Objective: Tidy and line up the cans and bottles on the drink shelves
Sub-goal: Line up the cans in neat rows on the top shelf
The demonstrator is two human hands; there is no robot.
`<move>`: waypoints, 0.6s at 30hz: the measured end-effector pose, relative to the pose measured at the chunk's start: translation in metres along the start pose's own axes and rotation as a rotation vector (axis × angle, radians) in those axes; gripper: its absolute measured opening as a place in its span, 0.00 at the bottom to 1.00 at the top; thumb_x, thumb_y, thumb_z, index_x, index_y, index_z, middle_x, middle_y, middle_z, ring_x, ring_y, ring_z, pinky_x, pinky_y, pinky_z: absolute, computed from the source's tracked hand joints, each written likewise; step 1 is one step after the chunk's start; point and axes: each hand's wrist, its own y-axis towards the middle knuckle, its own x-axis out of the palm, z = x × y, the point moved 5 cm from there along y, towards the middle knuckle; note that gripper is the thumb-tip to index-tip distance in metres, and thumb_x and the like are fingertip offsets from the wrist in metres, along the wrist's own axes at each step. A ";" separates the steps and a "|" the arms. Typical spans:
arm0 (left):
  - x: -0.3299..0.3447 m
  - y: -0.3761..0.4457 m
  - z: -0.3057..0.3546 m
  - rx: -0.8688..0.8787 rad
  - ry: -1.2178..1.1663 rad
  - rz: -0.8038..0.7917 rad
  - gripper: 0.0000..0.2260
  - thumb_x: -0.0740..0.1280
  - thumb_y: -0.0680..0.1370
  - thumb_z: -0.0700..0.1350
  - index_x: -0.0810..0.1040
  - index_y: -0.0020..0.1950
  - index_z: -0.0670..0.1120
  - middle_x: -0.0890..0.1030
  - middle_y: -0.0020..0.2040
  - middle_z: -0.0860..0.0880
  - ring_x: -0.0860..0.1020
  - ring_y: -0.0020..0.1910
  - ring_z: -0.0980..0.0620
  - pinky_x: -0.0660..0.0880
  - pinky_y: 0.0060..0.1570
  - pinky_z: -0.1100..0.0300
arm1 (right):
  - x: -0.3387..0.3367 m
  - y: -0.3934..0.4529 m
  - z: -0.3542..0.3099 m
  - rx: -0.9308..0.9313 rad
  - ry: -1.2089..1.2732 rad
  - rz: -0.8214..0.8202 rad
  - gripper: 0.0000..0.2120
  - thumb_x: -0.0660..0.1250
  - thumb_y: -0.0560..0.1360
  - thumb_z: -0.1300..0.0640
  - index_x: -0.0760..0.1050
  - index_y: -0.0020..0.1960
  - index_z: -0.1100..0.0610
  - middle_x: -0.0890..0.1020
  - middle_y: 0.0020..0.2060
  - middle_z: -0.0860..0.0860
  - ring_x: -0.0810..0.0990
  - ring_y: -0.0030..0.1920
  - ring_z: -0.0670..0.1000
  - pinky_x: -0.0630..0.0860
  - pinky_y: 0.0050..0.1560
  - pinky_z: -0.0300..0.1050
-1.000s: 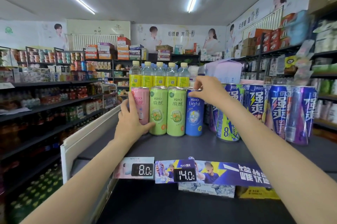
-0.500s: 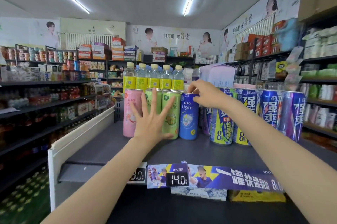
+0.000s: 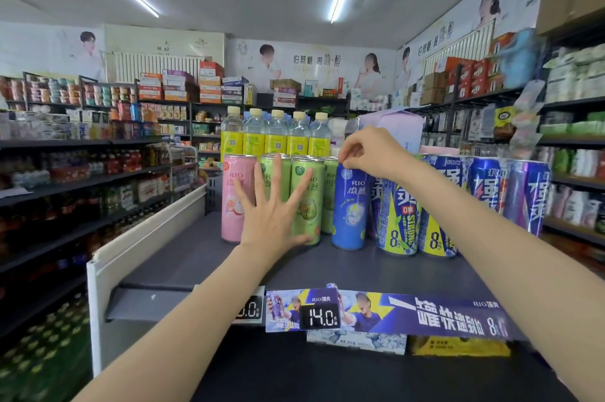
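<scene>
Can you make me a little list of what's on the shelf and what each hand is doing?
place: shop aisle, dark shelf top
left hand: left hand open, fingers spread flat against the green cans
right hand: right hand pinches the top rim of the blue can
far left of the row: pink can, upright
right of the blue can: blue-and-yellow cans
behind the cans: yellow-label bottles
shelf edge: price tag reading 14.0

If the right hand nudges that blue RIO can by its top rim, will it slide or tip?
The blue RIO can is tall and slim, so a push at the rim, where the right hand pinches it, probably tips it. Its glossy wall looks slippery. The dark shelf looks smooth; a low push likely slides it.
</scene>
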 end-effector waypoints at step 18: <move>0.001 0.000 0.000 -0.003 0.026 -0.017 0.50 0.65 0.67 0.69 0.26 0.69 0.62 0.29 0.73 0.43 0.36 0.73 0.34 0.43 0.65 0.29 | 0.015 -0.006 0.015 0.113 0.004 -0.112 0.26 0.70 0.73 0.64 0.67 0.67 0.52 0.67 0.65 0.56 0.70 0.62 0.54 0.68 0.52 0.41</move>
